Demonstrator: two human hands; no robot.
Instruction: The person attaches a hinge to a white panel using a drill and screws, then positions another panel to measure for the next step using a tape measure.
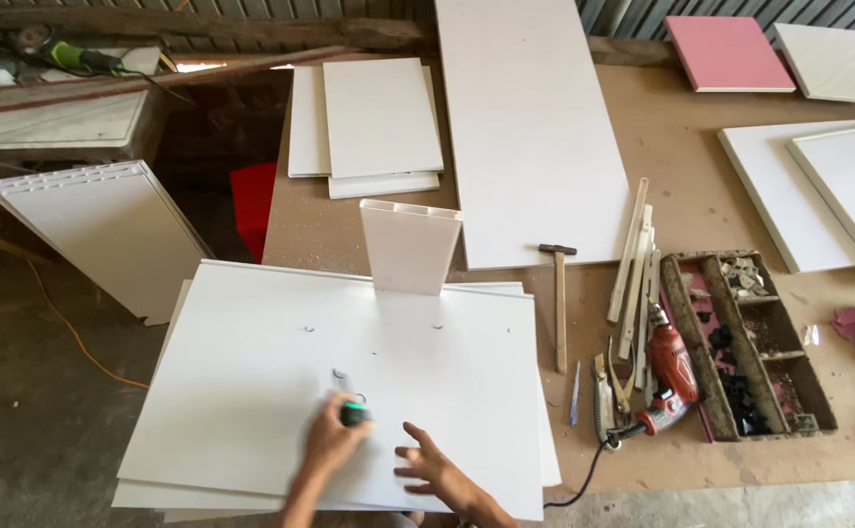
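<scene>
The brown board worktop (681, 196) stretches away beyond both hands. On its near edge, directly under them, lies a large flat white rectangular panel (251, 391) stacked on others alike. A small white upright hollow panel (410, 244) stands at its far edge, ahead of the hands. Right of the hands lie a red power drill (672, 376) and a wooden-handled hammer (559, 298). The left hand (332, 440) curls around a small dark tool with a green tip (354, 413), pressing it to the panel. The right hand (429, 467) rests flat beside it, fingers spread.
</scene>
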